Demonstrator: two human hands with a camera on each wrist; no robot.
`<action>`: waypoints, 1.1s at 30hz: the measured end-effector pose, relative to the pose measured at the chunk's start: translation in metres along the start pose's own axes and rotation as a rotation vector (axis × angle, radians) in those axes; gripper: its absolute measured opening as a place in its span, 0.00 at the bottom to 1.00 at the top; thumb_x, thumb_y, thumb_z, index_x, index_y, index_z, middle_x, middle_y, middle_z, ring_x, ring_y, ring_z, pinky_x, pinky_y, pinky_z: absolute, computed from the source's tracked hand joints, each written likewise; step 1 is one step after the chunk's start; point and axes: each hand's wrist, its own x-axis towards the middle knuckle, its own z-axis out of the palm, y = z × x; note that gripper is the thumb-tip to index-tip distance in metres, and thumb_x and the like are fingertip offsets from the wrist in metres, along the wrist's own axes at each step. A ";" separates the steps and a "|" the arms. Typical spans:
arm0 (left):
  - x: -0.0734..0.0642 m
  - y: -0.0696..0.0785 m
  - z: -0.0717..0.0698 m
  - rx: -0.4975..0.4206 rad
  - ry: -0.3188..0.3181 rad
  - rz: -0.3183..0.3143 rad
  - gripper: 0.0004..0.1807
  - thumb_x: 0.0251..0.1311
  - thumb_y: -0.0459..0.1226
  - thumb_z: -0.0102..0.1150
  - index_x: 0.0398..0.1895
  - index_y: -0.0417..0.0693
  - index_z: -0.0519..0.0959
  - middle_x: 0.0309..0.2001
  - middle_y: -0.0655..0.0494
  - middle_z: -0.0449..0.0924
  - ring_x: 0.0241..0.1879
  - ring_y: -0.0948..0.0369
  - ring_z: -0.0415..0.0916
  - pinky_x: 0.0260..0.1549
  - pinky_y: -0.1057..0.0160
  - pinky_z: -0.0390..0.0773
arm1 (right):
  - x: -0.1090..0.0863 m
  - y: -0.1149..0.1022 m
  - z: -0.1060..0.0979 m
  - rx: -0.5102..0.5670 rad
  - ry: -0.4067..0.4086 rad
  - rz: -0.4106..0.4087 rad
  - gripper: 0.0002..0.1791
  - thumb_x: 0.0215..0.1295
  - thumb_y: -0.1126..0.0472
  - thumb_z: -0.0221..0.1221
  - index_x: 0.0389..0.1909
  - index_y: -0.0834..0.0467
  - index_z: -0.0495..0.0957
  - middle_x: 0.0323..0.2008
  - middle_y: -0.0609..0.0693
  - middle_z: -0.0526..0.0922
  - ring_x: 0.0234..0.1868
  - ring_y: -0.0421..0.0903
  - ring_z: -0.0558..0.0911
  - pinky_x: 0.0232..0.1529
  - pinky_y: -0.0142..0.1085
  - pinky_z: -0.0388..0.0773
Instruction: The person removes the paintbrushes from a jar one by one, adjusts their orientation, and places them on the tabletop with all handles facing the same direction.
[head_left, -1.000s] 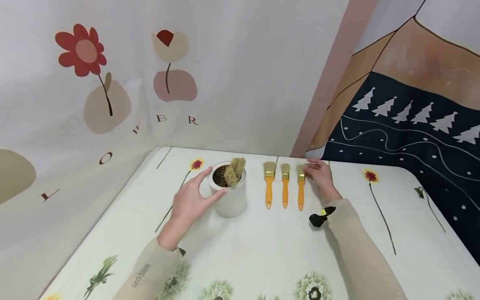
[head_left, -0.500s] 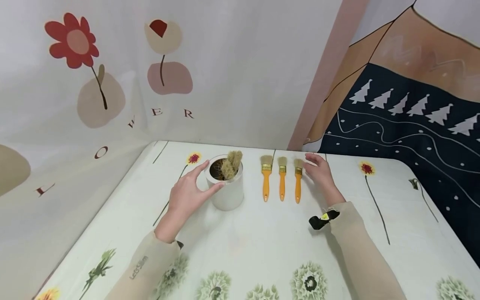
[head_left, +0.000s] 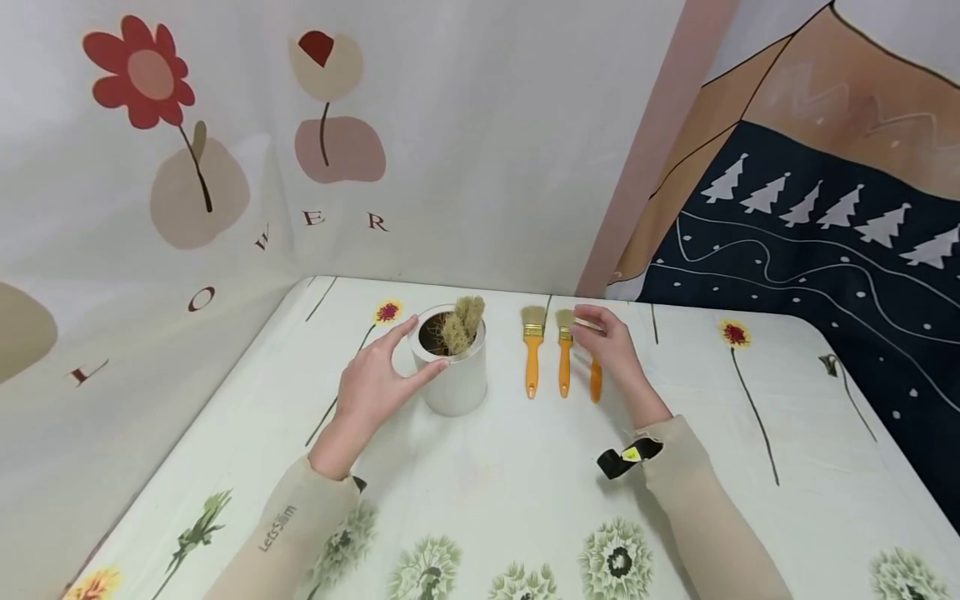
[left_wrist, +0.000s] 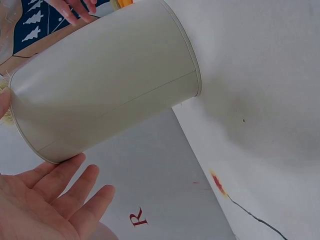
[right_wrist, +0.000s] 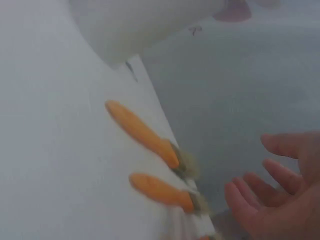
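Note:
My left hand point(head_left: 377, 379) holds a white cylindrical container point(head_left: 456, 392) by its rim, thumb on the near side and fingers on the far side. A tan, fuzzy tuft point(head_left: 465, 323) sticks up from its dark opening. To the right, three paintbrushes with orange handles lie in a row: a wide brush point(head_left: 532, 350), a middle brush point(head_left: 564, 358) and a right brush point(head_left: 596, 383). My right hand point(head_left: 611, 346) is over the right brush, covering its bristles, with fingertips beside the middle brush's metal band. In the right wrist view its loosely bent fingers hold nothing.
The table point(head_left: 480, 492) has a white cloth printed with flowers. A light curtain point(head_left: 465, 167) with flower pictures stands right behind it. At the right hangs a dark printed cloth point(head_left: 810, 258). A black strap point(head_left: 630, 457) is on the right wrist.
My right hand has moved left, from beside the right brush's bristles to over them and close to the middle brush. My left hand stays on the container. The head view has shifted slightly.

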 end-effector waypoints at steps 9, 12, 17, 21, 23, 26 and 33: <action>-0.002 0.000 -0.001 0.002 0.009 -0.001 0.46 0.54 0.64 0.65 0.74 0.58 0.67 0.68 0.45 0.74 0.52 0.41 0.80 0.22 0.62 0.72 | -0.017 -0.020 0.031 0.055 -0.078 -0.083 0.22 0.71 0.61 0.59 0.63 0.63 0.71 0.63 0.58 0.74 0.56 0.42 0.80 0.53 0.24 0.79; -0.002 0.001 -0.001 0.001 0.010 -0.002 0.46 0.54 0.64 0.65 0.74 0.58 0.67 0.67 0.45 0.74 0.51 0.41 0.81 0.21 0.63 0.70 | -0.024 -0.029 0.041 0.086 -0.108 -0.106 0.21 0.70 0.61 0.60 0.61 0.62 0.73 0.61 0.56 0.76 0.53 0.38 0.80 0.54 0.25 0.79; -0.001 0.001 -0.001 0.001 0.007 -0.008 0.46 0.54 0.64 0.65 0.74 0.58 0.67 0.68 0.46 0.74 0.52 0.41 0.81 0.22 0.62 0.72 | -0.036 -0.041 0.056 0.123 -0.174 -0.184 0.18 0.69 0.62 0.61 0.57 0.63 0.75 0.58 0.58 0.78 0.51 0.37 0.82 0.54 0.27 0.80; -0.001 0.001 0.000 -0.004 0.007 -0.008 0.45 0.54 0.64 0.65 0.74 0.57 0.66 0.68 0.46 0.74 0.54 0.41 0.80 0.28 0.56 0.77 | -0.044 -0.048 0.067 0.158 -0.221 -0.239 0.16 0.68 0.65 0.61 0.55 0.64 0.77 0.55 0.60 0.79 0.48 0.36 0.83 0.53 0.28 0.81; -0.001 0.001 0.000 -0.009 0.006 -0.009 0.45 0.55 0.64 0.64 0.74 0.58 0.66 0.68 0.47 0.74 0.55 0.41 0.79 0.33 0.52 0.79 | -0.047 -0.052 0.072 0.169 -0.237 -0.267 0.15 0.68 0.65 0.61 0.54 0.64 0.78 0.54 0.61 0.80 0.47 0.35 0.84 0.54 0.29 0.81; -0.001 0.001 0.001 -0.014 0.001 -0.012 0.45 0.55 0.64 0.64 0.75 0.58 0.65 0.69 0.49 0.73 0.57 0.42 0.78 0.37 0.49 0.80 | -0.050 -0.056 0.080 0.190 -0.253 -0.294 0.15 0.67 0.66 0.62 0.53 0.65 0.78 0.53 0.62 0.81 0.46 0.34 0.84 0.54 0.30 0.81; -0.002 0.001 0.001 -0.018 0.004 -0.009 0.46 0.55 0.64 0.64 0.75 0.58 0.65 0.68 0.46 0.74 0.55 0.42 0.79 0.37 0.50 0.79 | -0.050 -0.064 0.098 0.176 -0.290 -0.345 0.15 0.68 0.66 0.61 0.54 0.66 0.79 0.54 0.63 0.81 0.52 0.43 0.84 0.54 0.30 0.81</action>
